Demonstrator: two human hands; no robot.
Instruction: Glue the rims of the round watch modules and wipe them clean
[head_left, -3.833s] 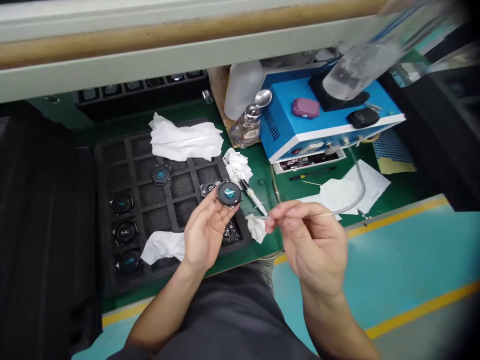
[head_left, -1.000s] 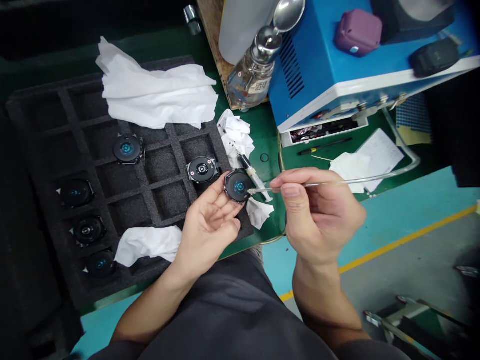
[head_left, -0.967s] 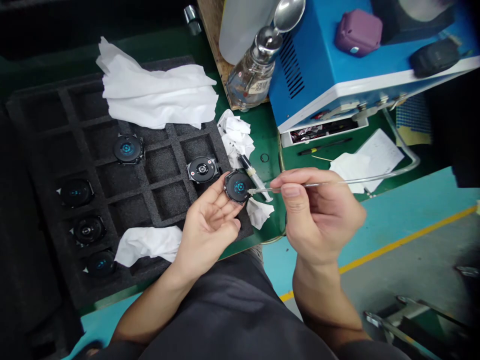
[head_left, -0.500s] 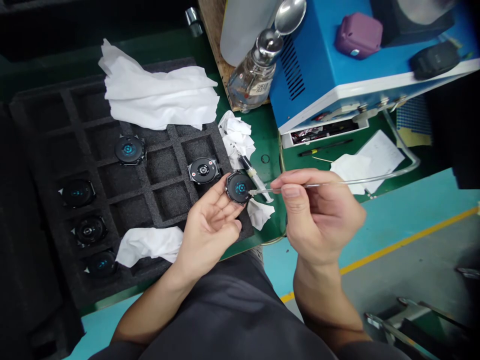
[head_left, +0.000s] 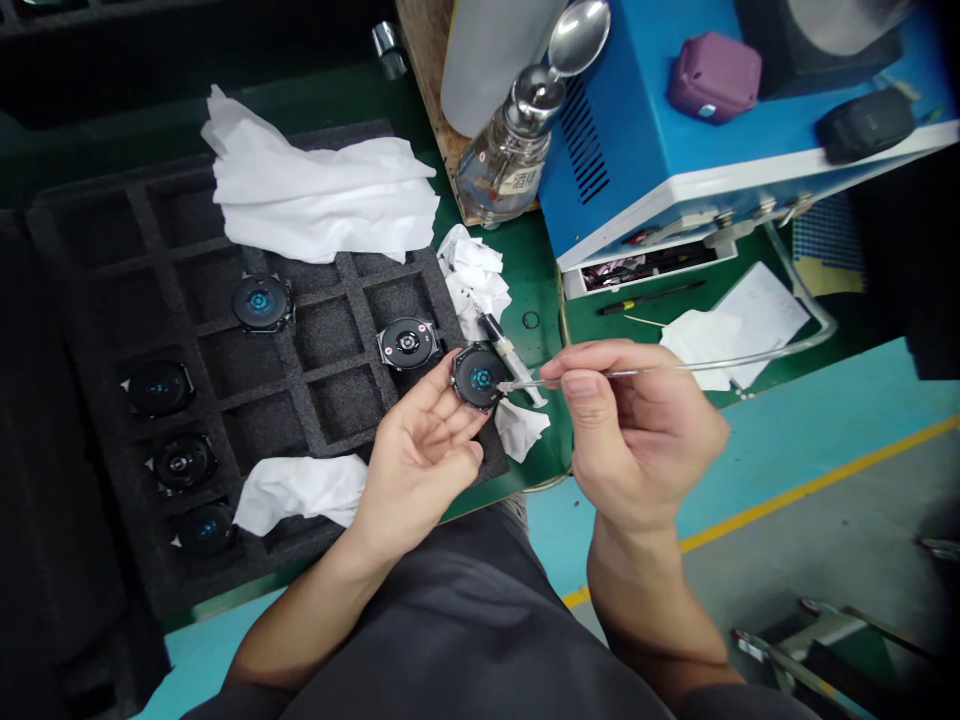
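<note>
My left hand (head_left: 421, 465), palm up, supports a round black watch case (head_left: 478, 376) with a blue glowing mark on its fingers. Between thumb and fingers my right hand (head_left: 637, 430) pinches a thin metal tube (head_left: 529, 383) joined to a clear hose (head_left: 780, 352). The tube's pale tip touches or sits just over the watch's right edge; I cannot tell which. Beside that watch, another watch case (head_left: 407, 343) with small red-and-white stickers lies in the black foam tray (head_left: 324, 385). A syringe (head_left: 511, 357) lies just behind the held watch.
More watch cases (head_left: 261, 302) sit in the tray, with white cloths (head_left: 322, 200) across it. Crumpled wipes (head_left: 474, 268) lie beside it. At the back are a glass bottle (head_left: 504, 165) and a blue box (head_left: 622, 100) with an open drawer (head_left: 649, 265). The table edge runs near my body.
</note>
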